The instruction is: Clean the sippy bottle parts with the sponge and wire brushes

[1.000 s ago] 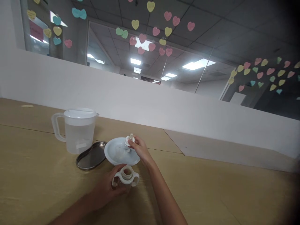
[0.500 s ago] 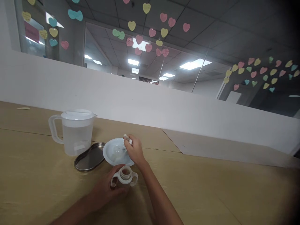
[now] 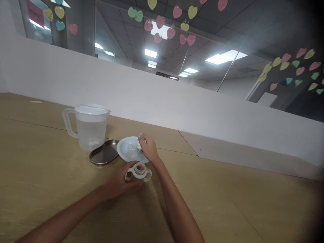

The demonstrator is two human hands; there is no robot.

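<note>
My left hand (image 3: 118, 181) is wrapped around a two-handled baby bottle (image 3: 139, 173) that stands upright on the table, its neck uncovered. Just beyond it, my right hand (image 3: 150, 150) pinches a bottle teat with a white collar (image 3: 139, 144) over the right side of a white bowl (image 3: 122, 150). My fingers hide part of the teat and collar. Inside the bowl lies a clear, rounded piece (image 3: 131, 147), perhaps a cap; its exact shape is hard to make out.
Left of the bowl lies a kidney-shaped metal tray (image 3: 104, 154). Behind the tray stands a lidded clear pitcher (image 3: 91, 131) with liquid in it. A small pale flat piece (image 3: 35, 102) rests at the far left of the table (image 3: 227, 202). A white wall (image 3: 141, 98) borders the back.
The camera view has tipped down and turned slightly left, so everything sits higher and further right. Both hands keep their holds, with little movement relative to the bowl.
</note>
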